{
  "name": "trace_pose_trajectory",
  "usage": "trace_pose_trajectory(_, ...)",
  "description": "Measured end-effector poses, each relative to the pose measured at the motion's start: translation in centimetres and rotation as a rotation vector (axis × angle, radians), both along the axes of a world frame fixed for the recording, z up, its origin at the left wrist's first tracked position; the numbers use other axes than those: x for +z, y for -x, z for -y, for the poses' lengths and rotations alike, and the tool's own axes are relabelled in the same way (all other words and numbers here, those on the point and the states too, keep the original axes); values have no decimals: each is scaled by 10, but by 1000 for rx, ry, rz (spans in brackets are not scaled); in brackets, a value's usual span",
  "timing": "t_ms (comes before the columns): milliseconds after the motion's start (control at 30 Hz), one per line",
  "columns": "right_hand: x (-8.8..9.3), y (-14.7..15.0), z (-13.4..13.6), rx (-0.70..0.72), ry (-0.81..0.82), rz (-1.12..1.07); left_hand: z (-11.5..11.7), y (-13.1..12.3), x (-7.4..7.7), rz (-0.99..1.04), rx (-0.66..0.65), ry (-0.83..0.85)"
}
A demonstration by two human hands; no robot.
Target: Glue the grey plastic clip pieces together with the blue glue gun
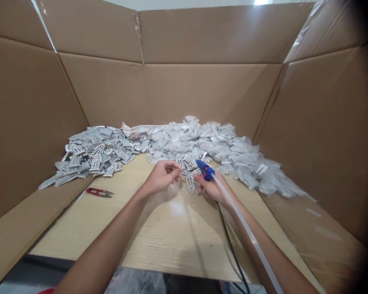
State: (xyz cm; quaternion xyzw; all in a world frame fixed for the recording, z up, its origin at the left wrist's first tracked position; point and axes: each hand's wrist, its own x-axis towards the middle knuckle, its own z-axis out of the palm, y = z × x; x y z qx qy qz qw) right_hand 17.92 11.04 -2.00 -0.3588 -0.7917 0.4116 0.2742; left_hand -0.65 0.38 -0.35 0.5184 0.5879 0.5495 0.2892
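Brown corrugated cardboard walls (208,90), taped at the seams, enclose the work area on three sides, with flaps lying flat at left and right. Within them is a pale wood-grain table top (171,237). Along its far edge lie two heaps. On the right is a wide mound of grey-white pieces packed in clear plastic bags (221,147). On the left is a loose pile of flat, grey-and-white arch-shaped pieces (95,153). The two heaps meet near the middle.

Both forearms reach in from the near edge. The right hand (213,188) is wrapped around a blue glue gun (205,169), nozzle pointing toward the heaps. A long translucent glue stick (248,232) projects back from the glue gun over the right forearm. A thin black cord (230,241) runs from under this hand across the table to the near edge.

The left hand (162,176) is just left of the nozzle, thumb and fingertips pinched narrowly together. Whether they grip a piece cannot be told.

Red-handled thread snips (98,192) lie on the table at left, near the loose pile and well apart from the hands.

A single arch-shaped piece (190,183) lies flat on the table between the two hands, just below the nozzle.
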Motion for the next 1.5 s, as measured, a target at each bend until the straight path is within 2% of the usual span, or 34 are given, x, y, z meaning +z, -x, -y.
trace_pose_trajectory(100,-3,-1,0,-32,-167,92,0,-8,-2,-37,4,44)
trace_pose_trajectory(167,-6,-1,2,-32,-251,144,3,-8,0,0,-52,62)
trace_pose_trajectory(200,-8,0,3,-29,-273,158,5,-8,2,36,-145,91)
trace_pose_trajectory(300,-12,4,5,-18,-236,142,13,-4,10,144,-585,249)
trace_pose_trajectory(333,-13,4,5,-17,-197,117,15,-4,12,162,-656,266)
trace_pose_trajectory(367,-12,5,4,-20,-157,95,16,-3,13,170,-612,223)
trace_pose_trajectory(467,-6,4,3,9,-82,20,12,-4,9,50,-171,21)
trace_pose_trajectory(500,-4,4,2,46,-67,-8,10,-5,5,-15,-80,3)
trace_pose_trajectory(533,-1,4,2,92,-50,-35,8,-5,2,-80,-53,12)
trace_pose_trajectory(600,3,2,2,154,-6,-82,5,-4,-5,-194,-126,70)
trace_pose_trajectory(667,5,-1,1,95,-6,-72,3,-1,-11,-270,-163,103)
trace_pose_trajectory(700,5,-3,0,32,-46,-39,2,0,-13,-264,-127,106)
trace_pose_trajectory(767,3,-6,-2,-76,-176,73,0,1,-15,-132,-2,124)
trace_pose_trajectory(833,0,-6,-2,-104,-295,210,-2,-1,-14,83,92,153)
trace_pose_trajectory(967,-5,0,1,-105,-379,377,-6,-8,-7,354,147,142)
trace_pose_trajectory(1100,-6,1,2,-12,-362,338,-7,-11,-3,421,221,125)
trace_pose_trajectory(1267,-3,-2,3,136,-358,311,-8,-6,-8,460,304,182)
trace_pose_trajectory(1500,-9,0,8,183,-358,302,-11,-11,-11,497,302,176)
